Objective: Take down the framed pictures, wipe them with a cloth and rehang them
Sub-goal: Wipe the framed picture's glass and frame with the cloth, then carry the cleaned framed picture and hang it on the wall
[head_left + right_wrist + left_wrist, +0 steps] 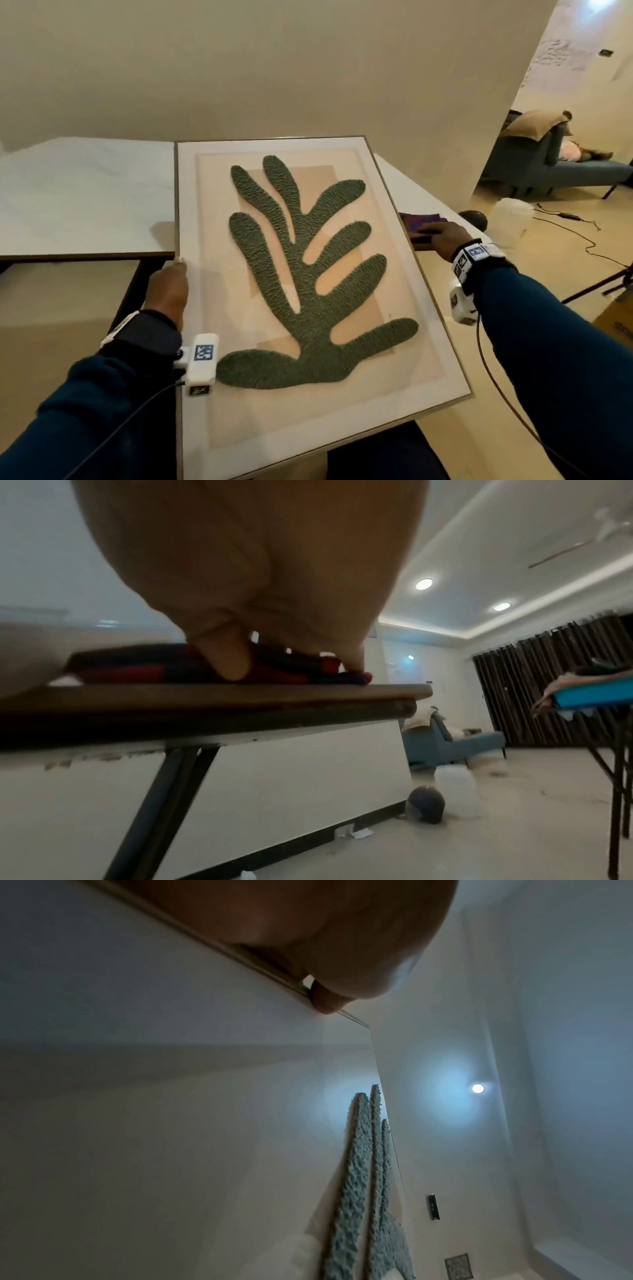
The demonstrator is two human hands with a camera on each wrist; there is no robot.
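A large framed picture (308, 274) with a green leaf shape lies face up, resting partly on the white table (85, 198) and overhanging its near edge. My left hand (174, 274) grips the frame's left edge, thumb on the front; in the left wrist view the thumb (325, 999) lies over the thin frame rim (240, 953). To the right of the frame, a folded purple and red cloth (418, 219) sits on the table's corner. My right hand (442, 236) is on it. In the right wrist view, thumb and fingers (232, 658) pinch the cloth (137, 664) against the tabletop (240, 696).
A plain wall rises just behind the table. At the back right, a person lies on a blue sofa (548, 164). On the floor near the table's corner are a white plastic container (513, 212), a dark round object (474, 217) and cables (582, 236). Dark stand legs (609, 281) are at the right.
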